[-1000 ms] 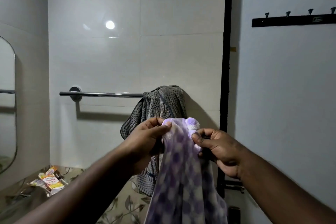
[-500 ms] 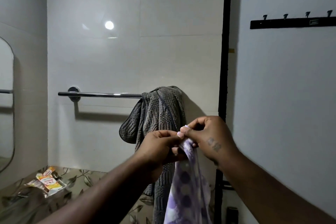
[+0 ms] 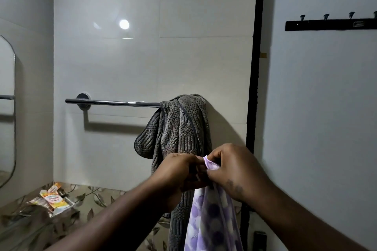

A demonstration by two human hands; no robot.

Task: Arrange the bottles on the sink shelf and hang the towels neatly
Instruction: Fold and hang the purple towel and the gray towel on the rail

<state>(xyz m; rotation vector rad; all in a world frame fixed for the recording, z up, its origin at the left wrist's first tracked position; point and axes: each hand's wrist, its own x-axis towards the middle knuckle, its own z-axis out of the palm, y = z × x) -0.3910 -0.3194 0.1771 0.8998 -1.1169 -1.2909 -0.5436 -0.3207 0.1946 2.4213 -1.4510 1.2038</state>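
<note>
A purple and white spotted towel [image 3: 212,218] hangs down from both my hands, its top edge bunched between them. My left hand [image 3: 177,173] and my right hand [image 3: 234,169] pinch that edge close together, fingers touching. Behind them a grey knitted towel [image 3: 179,128] is draped in a bunch over the right end of a chrome towel bar [image 3: 112,102] on the tiled wall. No bottles are in view.
A black rail with several hooks [image 3: 330,24] is fixed high on the right wall. A dark vertical frame [image 3: 255,67] divides tile from wall. A mirror [image 3: 6,108] is at the left. Small packets [image 3: 54,199] lie on the leaf-patterned counter [image 3: 91,208].
My hands have drawn together on the spotted towel's top edge, gathering it into a narrow bunch, and have sunk slightly. The grey towel has not moved.
</note>
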